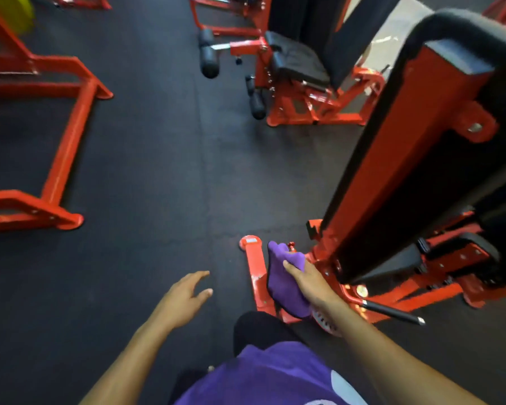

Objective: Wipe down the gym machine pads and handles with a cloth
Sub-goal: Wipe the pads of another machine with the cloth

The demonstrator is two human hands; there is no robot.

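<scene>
The right hand (307, 280) grips the purple cloth (284, 283); left hand (184, 293) hangs loose, empty. The tall back pad (371, 182) rises up-right, nearer the right hand.

Right hand (310, 280) grips purple cloth (284, 283); left hand (184, 293) empty.

Open floor (158, 171) between red frame (67, 135) and machine (406, 159).

My right hand (310, 283) held the cloth (284, 282) above the base bar (253, 267) of the machine on my right, whose back pad (392, 159) rose just right of the hand. My left hand (184, 293) hung over the floor (158, 171) to the left; a seat machine (298, 68) stood ahead, a frame (56, 141) far left.
</scene>
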